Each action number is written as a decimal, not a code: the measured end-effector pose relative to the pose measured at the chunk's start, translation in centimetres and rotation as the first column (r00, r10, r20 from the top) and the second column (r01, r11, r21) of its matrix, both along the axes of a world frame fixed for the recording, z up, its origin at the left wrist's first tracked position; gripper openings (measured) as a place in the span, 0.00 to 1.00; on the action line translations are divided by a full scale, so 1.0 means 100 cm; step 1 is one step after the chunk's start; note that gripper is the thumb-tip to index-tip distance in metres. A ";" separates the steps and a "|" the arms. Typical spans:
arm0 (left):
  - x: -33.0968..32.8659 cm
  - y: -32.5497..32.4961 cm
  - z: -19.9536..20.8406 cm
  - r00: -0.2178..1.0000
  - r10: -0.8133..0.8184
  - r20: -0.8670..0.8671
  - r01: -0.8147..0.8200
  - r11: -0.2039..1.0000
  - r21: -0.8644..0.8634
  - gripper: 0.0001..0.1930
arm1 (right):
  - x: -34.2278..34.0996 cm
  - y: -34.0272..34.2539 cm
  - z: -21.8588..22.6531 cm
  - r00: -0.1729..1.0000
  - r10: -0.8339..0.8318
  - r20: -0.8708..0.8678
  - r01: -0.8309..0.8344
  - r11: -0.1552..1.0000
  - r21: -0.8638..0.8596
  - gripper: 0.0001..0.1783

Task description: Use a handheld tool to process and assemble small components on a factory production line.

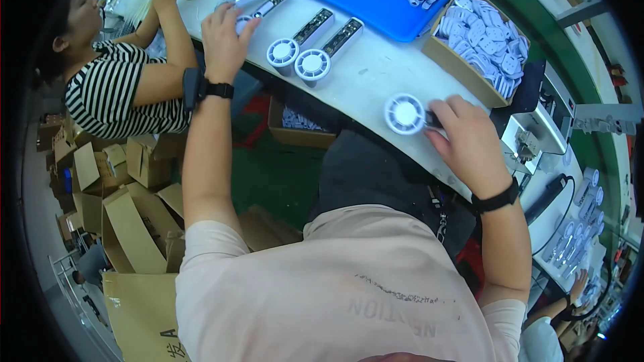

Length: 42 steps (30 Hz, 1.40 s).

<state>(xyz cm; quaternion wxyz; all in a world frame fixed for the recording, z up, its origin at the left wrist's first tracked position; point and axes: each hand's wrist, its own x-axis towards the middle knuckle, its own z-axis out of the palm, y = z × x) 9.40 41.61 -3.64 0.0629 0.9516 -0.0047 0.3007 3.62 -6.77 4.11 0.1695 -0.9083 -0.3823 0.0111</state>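
Note:
On the white worktable, my left hand [227,39] closes its fingers and thumb round the round head of a white device [270,4], whose long open body points away from me. Beside it to the right lie two similar white devices [283,52] [313,64], each with a round slotted head and a handle showing a circuit board. Near the table's front edge, my right hand [469,139] grips another device with a round slotted head [404,114]. Its head faces up, and my fingers hide most of its dark handle.
A blue tray [396,23] of small white parts sits at the back, beside a cardboard box [463,74] full of white shells. A metal-topped machine [537,134] stands right. At left a person in a striped shirt [127,90] works; cardboard boxes [134,228] crowd the floor.

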 end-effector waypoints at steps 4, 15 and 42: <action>0.001 0.010 -0.008 0.986 0.118 0.115 -0.135 0.980 0.149 0.25 | -0.023 -0.026 -0.022 0.992 -0.120 -0.041 0.115 0.989 -0.093 0.22; -0.037 -0.016 0.105 0.951 -0.100 -0.292 0.115 0.993 0.032 0.20 | -0.012 -0.055 -0.043 0.960 -0.113 -0.256 0.146 0.983 0.113 0.23; 0.196 -0.166 0.014 0.880 -0.119 -0.459 0.186 0.977 0.104 0.17 | -0.054 -0.101 -0.032 0.954 -0.247 -0.170 0.274 0.948 0.160 0.23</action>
